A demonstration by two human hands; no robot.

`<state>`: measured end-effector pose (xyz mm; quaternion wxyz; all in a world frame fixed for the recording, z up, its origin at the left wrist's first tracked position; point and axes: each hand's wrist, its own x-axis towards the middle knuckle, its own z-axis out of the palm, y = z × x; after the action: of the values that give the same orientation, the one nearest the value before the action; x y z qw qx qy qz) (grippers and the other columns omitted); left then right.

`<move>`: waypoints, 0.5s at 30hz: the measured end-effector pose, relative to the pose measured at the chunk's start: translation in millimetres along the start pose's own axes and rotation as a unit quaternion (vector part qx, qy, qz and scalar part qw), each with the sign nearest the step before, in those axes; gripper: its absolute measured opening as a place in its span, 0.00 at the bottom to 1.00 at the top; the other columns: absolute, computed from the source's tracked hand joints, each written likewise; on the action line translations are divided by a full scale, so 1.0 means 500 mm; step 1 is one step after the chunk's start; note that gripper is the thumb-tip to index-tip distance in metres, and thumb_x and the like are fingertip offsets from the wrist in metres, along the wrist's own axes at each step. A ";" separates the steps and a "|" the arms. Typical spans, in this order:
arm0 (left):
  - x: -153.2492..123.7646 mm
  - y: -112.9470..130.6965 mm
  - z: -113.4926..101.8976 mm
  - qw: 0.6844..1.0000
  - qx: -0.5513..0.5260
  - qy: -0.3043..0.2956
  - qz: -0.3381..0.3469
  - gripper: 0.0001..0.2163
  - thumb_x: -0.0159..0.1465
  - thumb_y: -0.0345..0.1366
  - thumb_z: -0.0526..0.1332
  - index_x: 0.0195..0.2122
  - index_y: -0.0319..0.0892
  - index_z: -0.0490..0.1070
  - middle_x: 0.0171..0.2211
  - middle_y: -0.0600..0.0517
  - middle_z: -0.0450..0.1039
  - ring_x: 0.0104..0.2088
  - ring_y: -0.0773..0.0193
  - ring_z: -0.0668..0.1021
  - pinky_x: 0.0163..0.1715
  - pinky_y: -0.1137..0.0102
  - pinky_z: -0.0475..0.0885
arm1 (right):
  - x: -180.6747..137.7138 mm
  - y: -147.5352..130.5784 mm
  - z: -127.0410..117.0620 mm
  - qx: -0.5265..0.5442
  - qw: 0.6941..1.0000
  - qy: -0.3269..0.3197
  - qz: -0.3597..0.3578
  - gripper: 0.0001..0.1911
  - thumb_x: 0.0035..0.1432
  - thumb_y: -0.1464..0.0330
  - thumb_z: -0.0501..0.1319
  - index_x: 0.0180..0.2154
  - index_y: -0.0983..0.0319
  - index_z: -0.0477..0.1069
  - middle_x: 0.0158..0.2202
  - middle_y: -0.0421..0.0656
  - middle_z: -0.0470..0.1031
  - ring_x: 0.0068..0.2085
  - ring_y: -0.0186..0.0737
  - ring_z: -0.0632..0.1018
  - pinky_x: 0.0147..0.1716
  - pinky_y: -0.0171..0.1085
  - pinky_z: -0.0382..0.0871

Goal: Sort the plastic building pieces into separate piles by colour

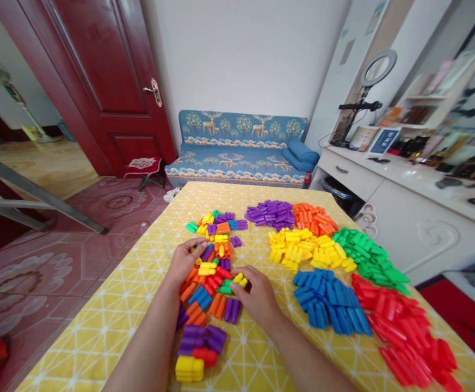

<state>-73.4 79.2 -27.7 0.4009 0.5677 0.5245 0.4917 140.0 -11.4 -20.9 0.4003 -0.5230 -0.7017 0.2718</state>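
A mixed pile of small tube-shaped plastic blocks in several colours lies on the yellow patterned table between my hands. My left hand (182, 264) is at the pile's left side, fingers curled in, close to a blue block (208, 251); what its fingertips hold is hidden. On the right side, my right hand (258, 294) has thumb and fingers closed on a yellow block (240, 279). Green blocks (224, 288) lie just beside that thumb. Red blocks (213, 282) and another yellow block pair (207, 268) sit between the hands.
Sorted heaps of purple (270, 214), orange (314, 219), yellow (302, 247), green (368, 258), blue (331, 302) and red blocks (404, 326) curve along the tablecloth's (257, 354) right side. Nearer me lie more purple blocks (194, 338) and a yellow stack (189, 369). A sofa (241, 158) stands beyond.
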 end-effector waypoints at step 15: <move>0.001 -0.004 -0.001 1.000 -0.005 0.003 -0.003 0.22 0.51 0.51 0.67 0.39 0.40 0.79 0.43 0.44 0.79 0.46 0.50 0.77 0.51 0.59 0.68 | 0.001 0.022 -0.006 -0.015 0.997 0.080 -0.015 0.15 0.59 0.73 0.54 0.48 0.58 0.69 0.45 0.44 0.71 0.47 0.41 0.73 0.45 0.38 0.68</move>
<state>-74.1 79.8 -29.5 0.4037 0.5630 0.5247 0.4947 148.1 -7.7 -27.7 0.4510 -0.5386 -0.6792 0.2124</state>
